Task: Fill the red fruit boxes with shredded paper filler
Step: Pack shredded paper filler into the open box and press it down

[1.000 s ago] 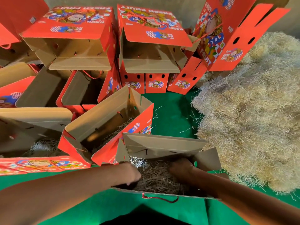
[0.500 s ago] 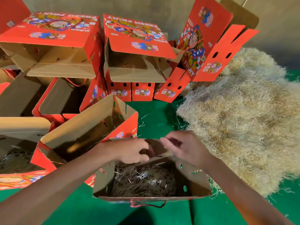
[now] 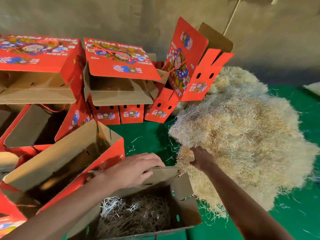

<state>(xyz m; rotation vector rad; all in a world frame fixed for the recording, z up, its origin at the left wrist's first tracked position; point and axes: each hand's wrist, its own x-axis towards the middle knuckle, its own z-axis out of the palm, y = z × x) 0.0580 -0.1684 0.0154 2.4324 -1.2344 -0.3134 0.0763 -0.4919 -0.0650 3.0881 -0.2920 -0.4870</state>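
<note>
An open red fruit box [image 3: 185,217] stands right in front of me with a layer of shredded paper filler [image 3: 136,213] on its bottom. My left hand [image 3: 133,170] lies flat on the box's far flap, fingers spread. A big pale heap of shredded paper filler [image 3: 242,135] rises to the right. At the heap's near left edge my right hand [image 3: 199,158] is closed on a tuft of it.
Another open red box [image 3: 69,153] leans tilted just left of mine. Further red boxes [image 3: 121,70] are stacked and tipped along the back and left, against a grey wall. Green cloth [image 3: 149,137] covers the surface, with loose strands scattered on it.
Both hands left the inside of the near box. The left now rests on its far flap. The right reached right into the filler heap and took hold of a tuft.
</note>
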